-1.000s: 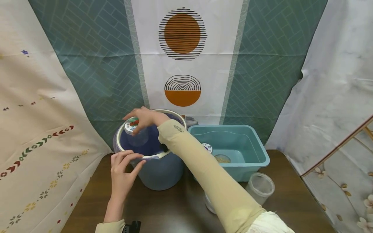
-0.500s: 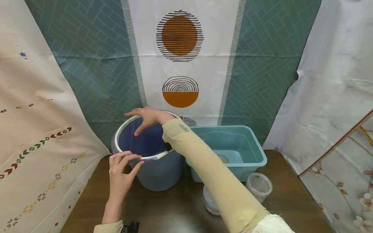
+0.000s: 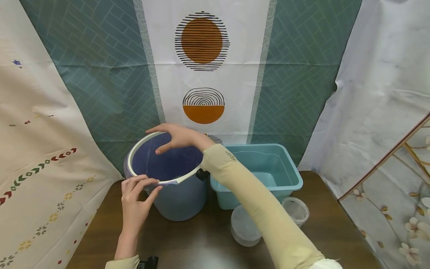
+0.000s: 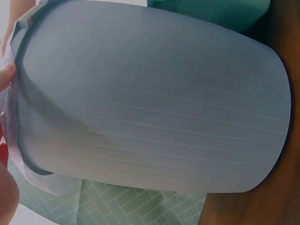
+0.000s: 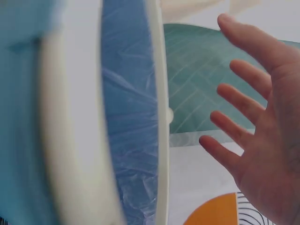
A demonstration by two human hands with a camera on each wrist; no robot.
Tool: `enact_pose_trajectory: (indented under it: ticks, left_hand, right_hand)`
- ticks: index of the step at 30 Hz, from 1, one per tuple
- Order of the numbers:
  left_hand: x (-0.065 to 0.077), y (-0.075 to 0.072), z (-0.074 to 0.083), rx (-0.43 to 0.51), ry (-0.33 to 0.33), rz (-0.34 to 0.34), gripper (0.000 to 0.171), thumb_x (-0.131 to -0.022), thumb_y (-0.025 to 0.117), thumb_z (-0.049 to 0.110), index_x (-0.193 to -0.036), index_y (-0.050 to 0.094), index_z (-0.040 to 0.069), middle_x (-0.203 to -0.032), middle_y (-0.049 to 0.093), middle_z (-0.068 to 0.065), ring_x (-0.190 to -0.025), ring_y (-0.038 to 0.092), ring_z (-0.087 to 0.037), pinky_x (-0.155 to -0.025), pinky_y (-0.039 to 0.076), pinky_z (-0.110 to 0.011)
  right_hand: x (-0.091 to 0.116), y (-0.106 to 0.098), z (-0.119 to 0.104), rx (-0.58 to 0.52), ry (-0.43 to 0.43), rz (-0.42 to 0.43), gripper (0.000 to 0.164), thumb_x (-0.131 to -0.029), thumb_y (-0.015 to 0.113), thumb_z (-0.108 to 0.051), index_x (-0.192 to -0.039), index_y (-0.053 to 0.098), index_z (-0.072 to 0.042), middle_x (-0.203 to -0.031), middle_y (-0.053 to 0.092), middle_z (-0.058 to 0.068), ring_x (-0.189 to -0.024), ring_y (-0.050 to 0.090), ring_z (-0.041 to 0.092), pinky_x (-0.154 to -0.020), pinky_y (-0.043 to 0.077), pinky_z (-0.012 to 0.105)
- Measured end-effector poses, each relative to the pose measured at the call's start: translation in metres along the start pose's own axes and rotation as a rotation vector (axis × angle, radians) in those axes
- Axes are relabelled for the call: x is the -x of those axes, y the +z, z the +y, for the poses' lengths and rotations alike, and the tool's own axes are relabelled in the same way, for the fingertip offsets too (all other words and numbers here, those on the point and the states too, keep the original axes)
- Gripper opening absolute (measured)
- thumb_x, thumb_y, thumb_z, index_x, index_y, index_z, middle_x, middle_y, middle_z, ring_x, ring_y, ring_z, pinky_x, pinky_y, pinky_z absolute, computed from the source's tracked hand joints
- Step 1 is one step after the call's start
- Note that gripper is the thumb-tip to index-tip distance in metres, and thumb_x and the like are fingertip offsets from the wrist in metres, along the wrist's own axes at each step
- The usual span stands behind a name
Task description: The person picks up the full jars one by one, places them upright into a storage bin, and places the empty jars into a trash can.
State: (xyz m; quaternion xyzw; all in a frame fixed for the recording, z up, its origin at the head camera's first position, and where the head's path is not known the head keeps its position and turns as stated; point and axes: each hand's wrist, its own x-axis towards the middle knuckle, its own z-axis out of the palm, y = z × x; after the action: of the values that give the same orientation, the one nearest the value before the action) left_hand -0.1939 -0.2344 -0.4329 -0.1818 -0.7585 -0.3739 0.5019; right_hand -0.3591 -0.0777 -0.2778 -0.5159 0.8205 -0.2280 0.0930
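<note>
A blue-grey trash bin [image 3: 179,203] stands at the left of the table. It has a cream rim ring and a thin plastic bag lining it. My left hand [image 3: 134,201] pinches the front left of the rim, fingers on top and thumb below. In the left wrist view the bin wall [image 4: 154,103] fills most of the picture, with the bag's edge [image 4: 16,140] by the fingers. My right hand [image 3: 179,136] hovers over the bin's opening, holding nothing. Its fingers are spread in the right wrist view, apart from the rim [image 5: 161,93]. The bin's bottom is hidden.
Right of the bin sits a turquoise basin [image 3: 285,186], partly covered by the right forearm. In front of it are a round clear container [image 3: 245,228] and a clear jar [image 3: 295,209] on the brown table [image 3: 188,243]. Patterned cloths hang behind and at both sides.
The right hand has let go of a clear jar with a printed lid over the bin; the jar is out of sight. That hand has since drawn slightly right. The left hand keeps its pinch.
</note>
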Motion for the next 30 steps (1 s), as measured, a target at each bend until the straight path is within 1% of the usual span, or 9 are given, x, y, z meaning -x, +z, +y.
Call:
enact_pose_trajectory:
  ticks: [3,6,8,11,13,18,20,25,30]
  left_hand:
    - [0.0,0.001,0.0,0.0,0.002,-0.002,0.038,-0.085,0.072,0.045,-0.09,0.076,0.008,-0.095,0.062,-0.015,-0.103,0.045,-0.018,-0.099,0.027,-0.019]
    - [0.0,0.002,0.0,-0.004,0.008,-0.002,0.039,-0.085,0.071,0.046,-0.09,0.076,0.007,-0.095,0.062,-0.015,-0.101,0.046,-0.023,-0.1,0.027,-0.019]
    - [-0.001,0.002,0.0,-0.005,0.014,-0.001,0.04,-0.086,0.071,0.047,-0.09,0.076,0.007,-0.095,0.062,-0.016,-0.1,0.046,-0.024,-0.1,0.027,-0.019]
    - [-0.002,0.002,0.0,-0.006,0.017,-0.001,0.041,-0.086,0.071,0.046,-0.09,0.076,0.006,-0.095,0.062,-0.016,-0.101,0.047,-0.022,-0.1,0.027,-0.02]
    - [-0.002,0.002,0.0,-0.004,0.017,0.005,0.04,-0.086,0.071,0.046,-0.09,0.076,0.006,-0.095,0.062,-0.016,-0.102,0.047,-0.019,-0.1,0.027,-0.02]
    - [-0.001,0.003,0.0,0.011,0.012,0.025,0.038,-0.085,0.074,0.044,-0.089,0.076,0.006,-0.094,0.062,-0.015,-0.104,0.046,-0.012,-0.099,0.028,-0.021]
    - [-0.001,0.003,0.0,0.016,0.009,0.028,0.037,-0.085,0.075,0.043,-0.089,0.076,0.006,-0.094,0.062,-0.015,-0.105,0.046,-0.009,-0.098,0.028,-0.021]
    - [0.0,0.003,0.001,0.024,-0.002,0.029,0.033,-0.084,0.077,0.039,-0.089,0.076,0.006,-0.095,0.062,-0.016,-0.107,0.045,-0.008,-0.098,0.028,-0.02]
    - [0.0,0.003,0.0,0.026,-0.015,0.032,0.033,-0.083,0.078,0.037,-0.09,0.076,0.005,-0.095,0.061,-0.017,-0.108,0.045,-0.006,-0.099,0.028,-0.021]
  right_hand:
    - [0.02,0.003,0.0,-0.003,-0.015,0.082,0.07,-0.089,0.07,-0.042,-0.151,0.041,-0.026,-0.158,0.039,-0.004,-0.148,0.032,0.015,-0.122,0.029,0.037]
    - [0.044,0.008,-0.003,0.019,-0.027,0.181,0.064,-0.091,0.069,-0.041,-0.148,0.045,-0.024,-0.154,0.045,-0.004,-0.145,0.038,0.016,-0.121,0.031,0.037]
    - [0.06,0.012,-0.005,0.026,-0.041,0.252,0.06,-0.091,0.069,-0.038,-0.146,0.048,-0.023,-0.151,0.049,-0.004,-0.142,0.041,0.016,-0.12,0.033,0.037]
    - [0.088,0.021,-0.007,-0.003,-0.044,0.344,0.057,-0.091,0.07,-0.035,-0.144,0.051,-0.022,-0.147,0.053,-0.004,-0.14,0.044,0.014,-0.119,0.034,0.037]
    - [0.106,0.028,-0.008,-0.036,-0.045,0.397,0.057,-0.091,0.071,-0.032,-0.143,0.052,-0.019,-0.146,0.054,-0.003,-0.139,0.045,0.015,-0.122,0.029,0.04]
    - [0.151,0.045,-0.007,-0.09,0.015,0.499,0.056,-0.09,0.073,-0.03,-0.142,0.053,-0.023,-0.145,0.054,-0.005,-0.139,0.043,0.016,-0.12,0.031,0.047]
    - [0.167,0.054,-0.005,-0.101,0.044,0.536,0.056,-0.089,0.073,-0.03,-0.141,0.053,-0.026,-0.145,0.053,-0.007,-0.138,0.043,0.015,-0.116,0.036,0.047]
    - [0.204,0.074,-0.001,-0.112,0.104,0.629,0.056,-0.089,0.074,-0.028,-0.141,0.054,-0.026,-0.144,0.054,-0.007,-0.136,0.045,0.016,-0.111,0.041,0.05]
    - [0.241,0.095,0.004,-0.133,0.182,0.688,0.056,-0.089,0.074,-0.029,-0.141,0.053,-0.027,-0.145,0.053,-0.009,-0.136,0.046,0.015,-0.109,0.043,0.05]
